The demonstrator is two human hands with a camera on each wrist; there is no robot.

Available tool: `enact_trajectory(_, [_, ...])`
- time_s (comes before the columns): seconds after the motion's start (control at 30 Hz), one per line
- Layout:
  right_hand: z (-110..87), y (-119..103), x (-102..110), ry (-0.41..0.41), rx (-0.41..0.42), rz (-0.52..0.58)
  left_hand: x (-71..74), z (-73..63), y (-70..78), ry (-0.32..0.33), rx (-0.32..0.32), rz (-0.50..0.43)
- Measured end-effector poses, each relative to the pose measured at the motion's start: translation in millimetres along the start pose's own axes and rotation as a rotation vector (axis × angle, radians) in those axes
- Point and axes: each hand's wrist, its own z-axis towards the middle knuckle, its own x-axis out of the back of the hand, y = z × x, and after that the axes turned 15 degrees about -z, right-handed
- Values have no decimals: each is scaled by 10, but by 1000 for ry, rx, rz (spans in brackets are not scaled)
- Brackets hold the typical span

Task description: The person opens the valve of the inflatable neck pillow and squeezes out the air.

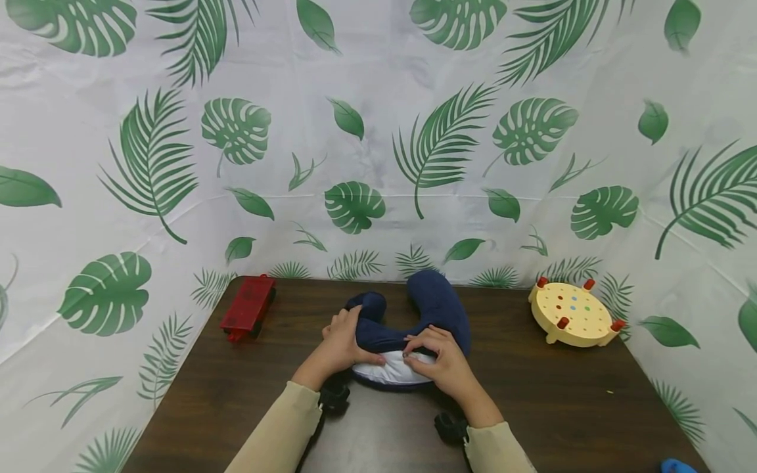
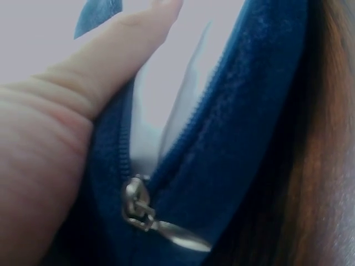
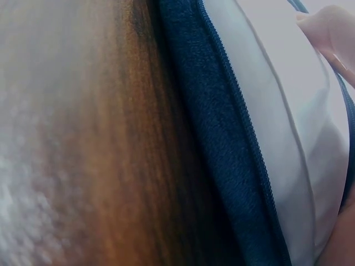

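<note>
A white backdrop (image 1: 367, 79) printed with green leaves spreads behind everything; the dark wood-grained desk (image 1: 568, 394) stands before it; the navy U-shaped pillow (image 1: 440, 305) lies at the desk's middle, its two ends toward the backdrop and its unzipped curve toward the person, with a white inner (image 1: 393, 369) showing through the opening; a round yellow board (image 1: 570, 315) with red pegs sits near the far right corner; the left hand (image 1: 340, 345) grips the pillow beside its left end, the fingers over the navy cover and the thumb across the white inner; the right hand (image 1: 440, 358) pinches at the opening's far edge, index finger and thumb bent together; a red wheeled toy (image 1: 248, 302) rests near the far left corner; a blue object (image 1: 676, 466), mostly cut off, shows at the near right; a silver zip slider (image 2: 136, 202) sits at one end of the opening, near the left thumb, its pull tab (image 2: 183, 237) lying on the cover.
</note>
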Motion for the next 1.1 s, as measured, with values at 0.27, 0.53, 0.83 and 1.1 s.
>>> enact_trajectory(0.27, [-3, -5, 1, -1, -7, -2, -30, -17, 18, 69, 27, -71])
enact_trajectory(0.53, [6, -9, 7, 7, 7, -2, -38, -4, 3, 82, -33, -42])
enact_trajectory(0.83, [9, -20, 14, -10, -10, 4, -31, 17, 15, 70, -15, -17])
enact_trajectory(1.1, [6, -25, 18, -4, 9, -17, -14, 20, 3, 21, 29, -42])
